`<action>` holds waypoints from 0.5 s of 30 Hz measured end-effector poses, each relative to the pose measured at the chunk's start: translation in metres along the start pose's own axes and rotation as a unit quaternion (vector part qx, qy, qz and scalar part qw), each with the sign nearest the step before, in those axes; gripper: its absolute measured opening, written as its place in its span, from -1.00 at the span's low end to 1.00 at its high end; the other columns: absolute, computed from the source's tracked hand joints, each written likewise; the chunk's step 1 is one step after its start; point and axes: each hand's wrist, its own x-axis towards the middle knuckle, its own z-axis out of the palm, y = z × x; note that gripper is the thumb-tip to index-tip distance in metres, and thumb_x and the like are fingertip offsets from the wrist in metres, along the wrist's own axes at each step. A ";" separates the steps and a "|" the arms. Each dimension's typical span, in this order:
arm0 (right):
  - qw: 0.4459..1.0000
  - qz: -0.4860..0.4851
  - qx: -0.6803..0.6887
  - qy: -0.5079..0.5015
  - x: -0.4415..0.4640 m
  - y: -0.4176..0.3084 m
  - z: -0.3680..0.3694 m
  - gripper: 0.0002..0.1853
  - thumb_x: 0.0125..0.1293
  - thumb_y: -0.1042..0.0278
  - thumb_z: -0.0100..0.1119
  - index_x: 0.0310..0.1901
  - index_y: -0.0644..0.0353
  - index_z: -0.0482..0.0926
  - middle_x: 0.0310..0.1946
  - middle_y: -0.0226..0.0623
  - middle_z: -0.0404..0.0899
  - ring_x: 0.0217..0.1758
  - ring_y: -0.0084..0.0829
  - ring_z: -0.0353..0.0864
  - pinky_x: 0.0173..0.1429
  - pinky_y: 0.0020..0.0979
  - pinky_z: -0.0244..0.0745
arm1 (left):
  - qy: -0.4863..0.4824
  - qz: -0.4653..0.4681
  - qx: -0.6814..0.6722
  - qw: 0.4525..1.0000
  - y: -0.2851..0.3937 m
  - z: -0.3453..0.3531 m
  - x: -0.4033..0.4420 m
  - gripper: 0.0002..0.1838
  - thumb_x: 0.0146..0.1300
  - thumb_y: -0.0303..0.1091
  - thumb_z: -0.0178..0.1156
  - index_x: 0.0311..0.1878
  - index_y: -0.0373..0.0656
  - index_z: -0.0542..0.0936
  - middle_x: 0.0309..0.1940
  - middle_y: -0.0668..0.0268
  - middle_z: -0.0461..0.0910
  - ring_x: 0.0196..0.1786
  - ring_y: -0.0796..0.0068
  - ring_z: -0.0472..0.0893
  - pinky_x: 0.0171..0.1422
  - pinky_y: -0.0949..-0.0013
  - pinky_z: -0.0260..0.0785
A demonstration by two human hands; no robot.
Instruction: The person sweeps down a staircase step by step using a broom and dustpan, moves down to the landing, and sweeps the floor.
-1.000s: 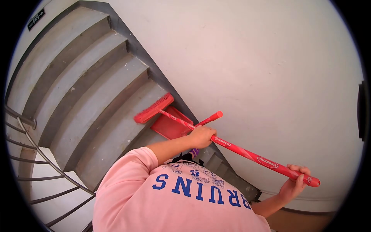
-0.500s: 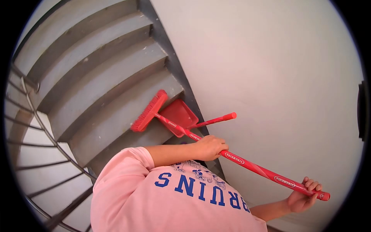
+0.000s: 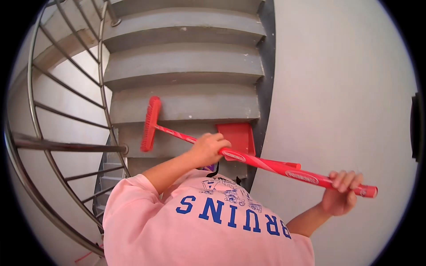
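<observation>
My left hand (image 3: 208,150) is wrapped round the middle of the red broom handle (image 3: 266,163). Near the handle's far right end, my right hand (image 3: 341,193) grips it with bent fingers, slightly blurred. The broom head (image 3: 151,124) is at the left, its bristles facing the railing, over the edge between two grey steps. A red dustpan (image 3: 239,136) sits by the wall side of the stairs, beyond the broom handle. Its own handle (image 3: 290,165) points right, partly hidden behind the broom handle; neither hand visibly touches it.
Grey curved steps (image 3: 182,99) rise ahead. A metal railing (image 3: 73,146) bends along the left side, with lower steps (image 3: 111,179) visible through its bars. A pale wall (image 3: 333,88) with a dark skirting strip (image 3: 267,57) borders the stairs on the right.
The view has turned left, bringing the railing nearer the middle. The broom head has moved left, away from the dustpan, and now points its bristles at the railing. Both hands keep their grip.
</observation>
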 end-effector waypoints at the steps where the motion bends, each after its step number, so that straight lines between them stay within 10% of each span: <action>1: 1.000 0.020 0.002 -0.010 0.005 0.012 -0.003 -0.85 0.27 0.36 0.03 -0.23 0.14 0.28 -0.40 -0.31 0.36 -0.26 -0.34 0.38 0.18 -0.11 0.31 | 0.018 -0.020 0.020 0.999 -0.009 -0.002 -0.006 -0.79 -0.04 -0.40 0.26 -0.26 -0.02 0.57 -0.39 0.30 0.49 -0.27 0.23 0.53 -0.16 0.20 0.35; 15: 0.992 0.008 -0.127 -0.007 -0.002 -0.004 -0.026 -0.77 0.27 0.28 0.06 -0.15 0.17 0.28 -0.43 -0.23 0.43 -0.25 -0.26 0.51 0.20 -0.06 0.35 | 0.047 -0.027 0.001 0.999 -0.007 0.055 0.019 -0.82 -0.05 -0.38 0.27 -0.32 -0.02 0.54 -0.40 0.34 0.53 -0.22 0.26 0.53 -0.13 0.21 0.29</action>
